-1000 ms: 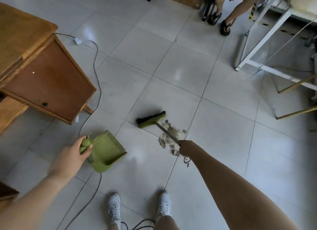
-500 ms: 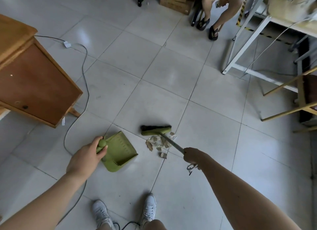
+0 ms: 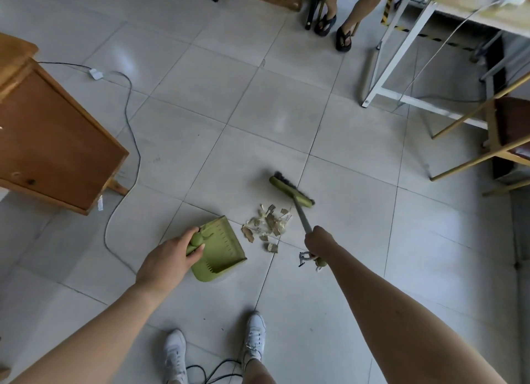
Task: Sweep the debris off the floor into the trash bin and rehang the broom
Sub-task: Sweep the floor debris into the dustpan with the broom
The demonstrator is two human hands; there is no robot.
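A small pile of beige debris (image 3: 268,226) lies on the grey tile floor. My right hand (image 3: 319,241) grips the thin metal handle of a green broom (image 3: 291,191), whose head rests on the floor just beyond and right of the pile. My left hand (image 3: 169,259) holds the handle of a green dustpan (image 3: 220,250), which sits on the floor just left of the debris with its mouth turned toward the pile. The trash bin is not in view.
A wooden cabinet (image 3: 54,142) stands at the left with a black cable (image 3: 129,142) trailing past it. A seated person's legs (image 3: 344,16) are at the top. White table legs (image 3: 393,56) and a wooden chair (image 3: 504,137) fill the right. My white shoes (image 3: 255,335) are below.
The broom head has swung from left of the debris to its far right side and turned. The dustpan has moved closer to the pile.
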